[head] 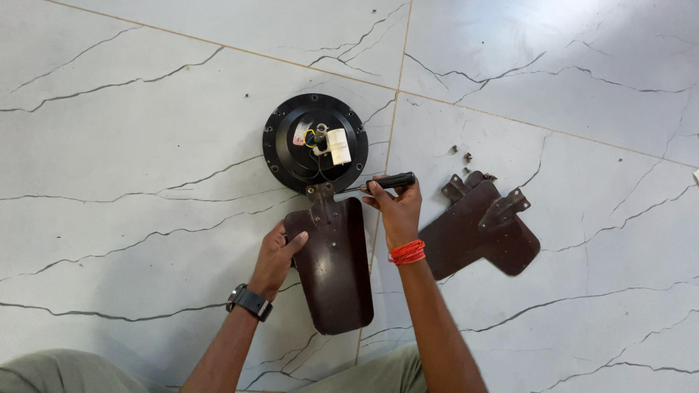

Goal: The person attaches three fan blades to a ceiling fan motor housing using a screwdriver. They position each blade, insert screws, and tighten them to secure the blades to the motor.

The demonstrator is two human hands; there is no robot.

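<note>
Brown fan blade [333, 266] lies lengthwise, bracket end pointing toward motor [315, 142].
</note>
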